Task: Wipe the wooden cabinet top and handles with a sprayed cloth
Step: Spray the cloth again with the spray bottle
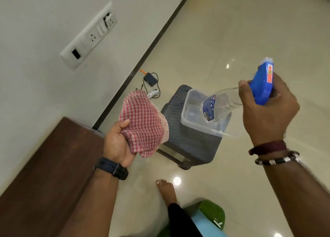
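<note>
Forearms nearest; cloth not yet put to the cabinet.
Dark brown wooden cabinet top point(48, 158) at 8 o'clock looks unwiped; left hand point(118, 143) bunches the red-checked cloth point(144, 122); right hand point(266, 108), 3 o'clock, grips the clear blue-triggered spray bottle point(232, 99). Spraying stage, I judge; handles unseen.

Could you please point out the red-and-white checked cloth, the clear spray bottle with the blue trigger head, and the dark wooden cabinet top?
red-and-white checked cloth point(144, 122): head view, middle of the bunched fabric.
clear spray bottle with the blue trigger head point(262, 86): head view, blue trigger head.
dark wooden cabinet top point(53, 165): head view, bare top surface.
</note>
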